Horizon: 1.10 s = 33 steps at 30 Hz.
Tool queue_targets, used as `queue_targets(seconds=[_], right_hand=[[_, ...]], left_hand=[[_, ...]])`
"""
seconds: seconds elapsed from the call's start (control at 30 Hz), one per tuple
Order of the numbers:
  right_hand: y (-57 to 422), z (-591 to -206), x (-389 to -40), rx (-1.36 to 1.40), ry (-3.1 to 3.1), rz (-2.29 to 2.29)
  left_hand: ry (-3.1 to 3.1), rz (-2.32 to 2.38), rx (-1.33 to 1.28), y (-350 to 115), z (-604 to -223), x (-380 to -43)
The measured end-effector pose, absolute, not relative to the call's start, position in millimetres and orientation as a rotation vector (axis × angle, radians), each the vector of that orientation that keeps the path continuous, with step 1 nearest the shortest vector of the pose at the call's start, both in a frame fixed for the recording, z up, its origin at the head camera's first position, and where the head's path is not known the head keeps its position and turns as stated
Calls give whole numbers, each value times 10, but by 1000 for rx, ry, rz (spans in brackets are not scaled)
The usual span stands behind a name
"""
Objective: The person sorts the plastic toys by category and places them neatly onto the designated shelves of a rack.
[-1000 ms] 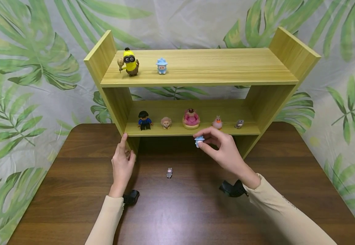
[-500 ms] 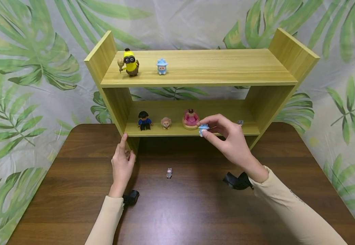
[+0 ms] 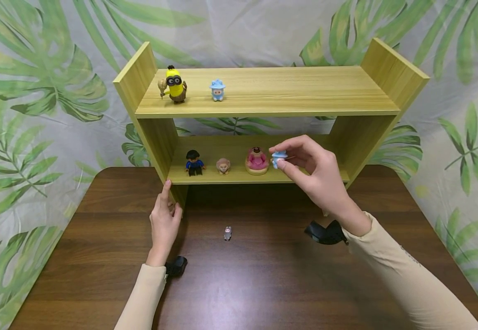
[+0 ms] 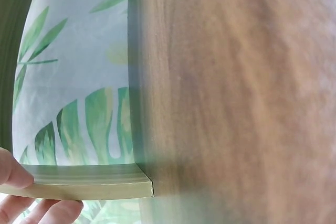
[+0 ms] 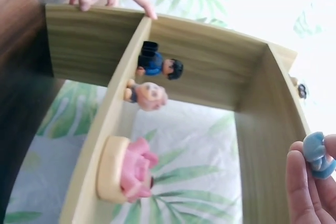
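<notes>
My right hand (image 3: 315,176) pinches a small figurine with a pale blue hat (image 3: 279,159) between thumb and fingertips, in front of the middle board at the right. The right wrist view shows the same blue figurine (image 5: 316,156) near its right edge. My left hand (image 3: 165,224) holds the front edge of the left side panel of a wooden shelf (image 3: 264,113); in the left wrist view its thumb and fingers (image 4: 62,212) lie on either side of that panel. A pink bear figurine (image 3: 257,161) sits just left of the held figurine.
A yellow Minion figure (image 3: 175,85) and another blue-hatted figurine (image 3: 217,90) stand on the top board. On the middle board are a black-haired toy figure (image 3: 195,163) and a lion-like figurine (image 3: 223,166). A small grey figurine (image 3: 228,233) lies on the brown table (image 3: 239,284).
My right hand has risen and moved right with the blue figurine, from below the middle board to above its level. It now covers the two right-hand figurines. My left hand stays in place.
</notes>
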State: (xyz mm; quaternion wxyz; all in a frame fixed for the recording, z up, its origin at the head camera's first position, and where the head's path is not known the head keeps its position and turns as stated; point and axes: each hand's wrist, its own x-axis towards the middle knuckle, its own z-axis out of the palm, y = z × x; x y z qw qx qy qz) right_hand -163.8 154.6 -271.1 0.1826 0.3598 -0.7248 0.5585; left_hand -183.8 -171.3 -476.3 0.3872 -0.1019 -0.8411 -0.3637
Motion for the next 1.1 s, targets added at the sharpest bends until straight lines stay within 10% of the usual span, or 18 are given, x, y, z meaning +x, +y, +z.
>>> queue_targets(seconds=[1.1], right_hand=[[1490,-2240,-1796,1071,-1904,1472]], left_hand=[[-2152,-923,-257,-1715,-4763,-1835]])
